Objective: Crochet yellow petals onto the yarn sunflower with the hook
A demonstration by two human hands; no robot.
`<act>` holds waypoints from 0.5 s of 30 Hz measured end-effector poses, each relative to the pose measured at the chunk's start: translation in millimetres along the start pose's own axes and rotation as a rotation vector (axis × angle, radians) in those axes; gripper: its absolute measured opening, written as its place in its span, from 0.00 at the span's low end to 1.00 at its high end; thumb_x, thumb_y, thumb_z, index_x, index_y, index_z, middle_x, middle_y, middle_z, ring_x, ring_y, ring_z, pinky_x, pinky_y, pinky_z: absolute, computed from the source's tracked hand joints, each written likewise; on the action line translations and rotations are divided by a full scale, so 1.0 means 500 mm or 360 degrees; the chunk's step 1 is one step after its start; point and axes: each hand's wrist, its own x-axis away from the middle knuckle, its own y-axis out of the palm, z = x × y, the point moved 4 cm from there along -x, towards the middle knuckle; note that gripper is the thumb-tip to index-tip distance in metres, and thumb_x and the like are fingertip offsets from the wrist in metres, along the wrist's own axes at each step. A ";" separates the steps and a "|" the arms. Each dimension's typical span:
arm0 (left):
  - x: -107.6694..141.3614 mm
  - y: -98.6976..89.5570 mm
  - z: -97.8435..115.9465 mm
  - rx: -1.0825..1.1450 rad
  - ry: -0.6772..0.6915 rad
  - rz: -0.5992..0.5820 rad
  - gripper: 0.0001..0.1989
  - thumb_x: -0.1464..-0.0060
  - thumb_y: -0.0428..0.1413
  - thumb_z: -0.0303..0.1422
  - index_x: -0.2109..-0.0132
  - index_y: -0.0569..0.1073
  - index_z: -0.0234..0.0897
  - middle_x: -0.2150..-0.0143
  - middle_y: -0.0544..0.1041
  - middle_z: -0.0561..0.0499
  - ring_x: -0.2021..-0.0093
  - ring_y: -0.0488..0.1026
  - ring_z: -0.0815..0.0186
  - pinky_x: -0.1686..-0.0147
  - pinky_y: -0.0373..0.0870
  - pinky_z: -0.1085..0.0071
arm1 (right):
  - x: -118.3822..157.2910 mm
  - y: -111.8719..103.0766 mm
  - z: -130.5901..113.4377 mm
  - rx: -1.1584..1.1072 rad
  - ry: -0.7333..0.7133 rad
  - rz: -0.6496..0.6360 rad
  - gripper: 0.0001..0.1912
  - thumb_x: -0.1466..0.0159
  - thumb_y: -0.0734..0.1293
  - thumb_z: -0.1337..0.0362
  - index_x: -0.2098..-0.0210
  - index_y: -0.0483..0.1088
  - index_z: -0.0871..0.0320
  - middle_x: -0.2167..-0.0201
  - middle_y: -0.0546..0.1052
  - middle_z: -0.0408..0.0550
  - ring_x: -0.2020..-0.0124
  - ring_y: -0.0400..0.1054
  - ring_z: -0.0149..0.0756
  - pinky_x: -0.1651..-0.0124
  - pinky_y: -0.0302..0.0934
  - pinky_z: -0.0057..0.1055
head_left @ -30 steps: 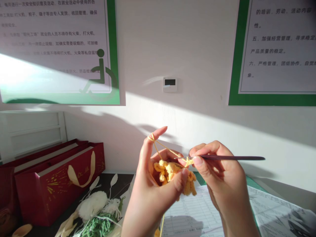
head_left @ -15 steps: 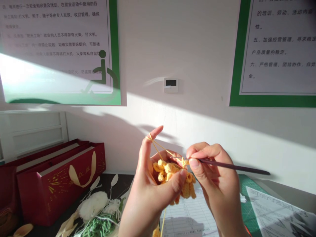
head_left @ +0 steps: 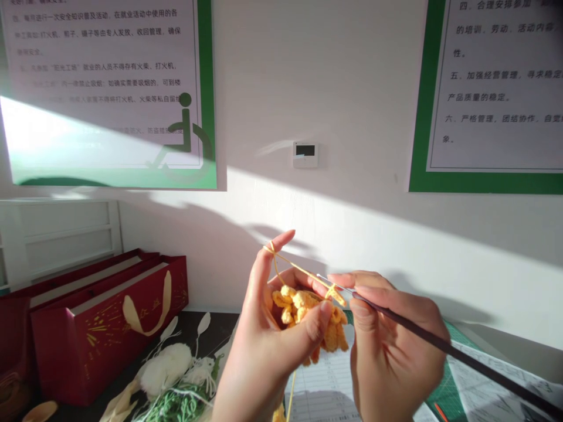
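Note:
My left hand (head_left: 268,334) pinches a ruffled yellow crochet piece (head_left: 308,310) between thumb and fingers. Its index finger points up, with yellow yarn (head_left: 299,268) looped round it and running taut to the hook. In my right hand (head_left: 396,334) is a crochet hook (head_left: 404,321) with a dark handle, which slants down to the lower right. The hook's thin metal tip points left and passes through a yellow stitch at the top edge of the piece. A yarn strand hangs below the left hand.
Red gift bags (head_left: 114,322) stand at the left. Beside them lie a white pompom-like bundle (head_left: 167,366) and green yarn (head_left: 178,404). Printed sheets (head_left: 325,390) and a green cutting mat (head_left: 457,387) lie under and right of my hands. A wall (head_left: 352,205) rises behind.
My right hand has moved right and turned, its fingers now further back from the stitch. The hook's handle tilts more steeply downward. My left hand keeps its hold on the piece.

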 end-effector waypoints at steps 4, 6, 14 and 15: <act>-0.001 -0.002 0.001 0.0003 -0.0009 -0.0021 0.48 0.50 0.74 0.32 0.29 0.59 0.49 0.63 0.78 0.53 0.71 0.73 0.68 0.74 0.69 0.75 | 0.008 0.006 -0.004 -0.0122 -0.0034 0.0127 0.14 0.33 0.68 0.78 0.54 0.74 0.54 0.61 0.84 0.45 0.59 0.80 0.38 0.53 0.75 0.41; -0.001 -0.003 0.003 0.0015 -0.0022 -0.0023 0.47 0.50 0.74 0.31 0.29 0.60 0.51 0.63 0.78 0.53 0.69 0.75 0.66 0.72 0.70 0.74 | 0.007 0.008 0.005 -0.0225 0.0211 0.0177 0.11 0.30 0.67 0.74 0.55 0.73 0.51 0.62 0.83 0.43 0.59 0.80 0.35 0.54 0.74 0.35; -0.005 -0.006 0.009 -0.0072 -0.0010 -0.0024 0.44 0.49 0.73 0.31 0.30 0.62 0.49 0.64 0.79 0.53 0.71 0.73 0.69 0.73 0.70 0.75 | -0.022 -0.004 0.044 -0.0547 0.0691 -0.0158 0.01 0.27 0.67 0.62 0.58 0.70 0.49 0.67 0.81 0.41 0.62 0.76 0.32 0.56 0.69 0.32; -0.005 -0.007 0.008 -0.0077 -0.0005 -0.0040 0.44 0.49 0.72 0.31 0.30 0.61 0.49 0.64 0.79 0.53 0.72 0.72 0.70 0.74 0.69 0.76 | -0.026 -0.008 0.046 -0.0541 0.0660 -0.0218 0.01 0.27 0.66 0.61 0.57 0.69 0.49 0.68 0.81 0.41 0.63 0.76 0.32 0.56 0.68 0.31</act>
